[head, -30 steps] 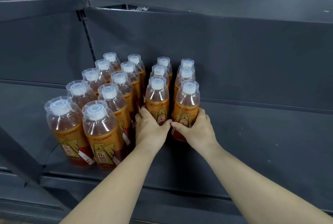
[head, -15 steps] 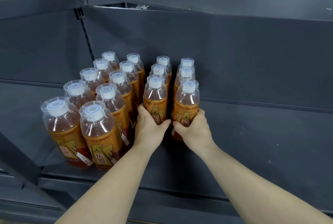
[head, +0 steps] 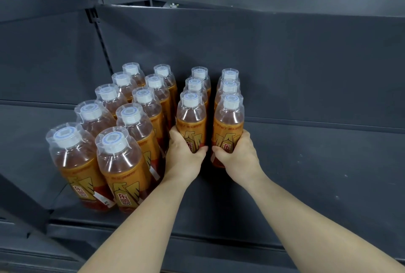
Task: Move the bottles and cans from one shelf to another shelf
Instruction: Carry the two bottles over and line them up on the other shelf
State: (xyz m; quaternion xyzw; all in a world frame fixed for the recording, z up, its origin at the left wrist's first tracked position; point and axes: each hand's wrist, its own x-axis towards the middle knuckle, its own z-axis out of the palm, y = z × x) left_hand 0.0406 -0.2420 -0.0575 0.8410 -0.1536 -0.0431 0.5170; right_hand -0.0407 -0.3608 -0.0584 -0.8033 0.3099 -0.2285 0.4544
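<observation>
Evidently the job is midway: sixteen clear plastic amber drink bottles [head: 129, 132] with white caps and orange labels stand upright in four rows on the dark grey metal shelf [head: 317, 174]. The two left rows are five deep, the two right rows only three deep. The left hand [head: 184, 154] has fingers and thumb curled round the lower body of the front bottle of the third row [head: 191, 123]. The right hand [head: 240, 158] wraps the front bottle of the fourth row [head: 229, 123] likewise. Both bottles are upright, close in front of the ones behind, their bases hidden by the hands. Whether this shelf is being filled or emptied I cannot tell. If it is being filled, I judge two more pairs would even the rows. No cans show, and no other shelf bearing bottles is in sight.
</observation>
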